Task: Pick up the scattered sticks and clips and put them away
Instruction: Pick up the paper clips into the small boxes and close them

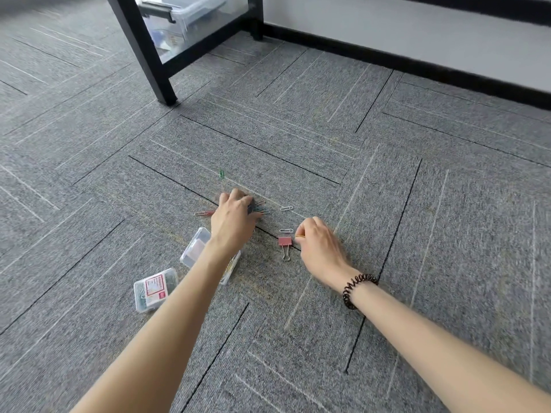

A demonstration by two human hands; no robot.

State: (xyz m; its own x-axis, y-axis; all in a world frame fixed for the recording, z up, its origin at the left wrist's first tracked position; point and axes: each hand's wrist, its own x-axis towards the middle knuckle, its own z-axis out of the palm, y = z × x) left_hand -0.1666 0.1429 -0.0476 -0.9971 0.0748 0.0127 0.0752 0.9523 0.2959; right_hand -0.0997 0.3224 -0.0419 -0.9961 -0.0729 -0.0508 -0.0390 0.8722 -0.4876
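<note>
Bunching coloured clips (260,208) in clenched left hand (234,217) for single lift; pinching thin yellow stick (299,235) with right hand (320,244), beside binder clip (284,242); keeping open box (195,247) close for drop-off.

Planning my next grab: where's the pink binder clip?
Head view, centre: the pink binder clip lies just left of the right hand, a silver paper clip just beyond it.
</note>
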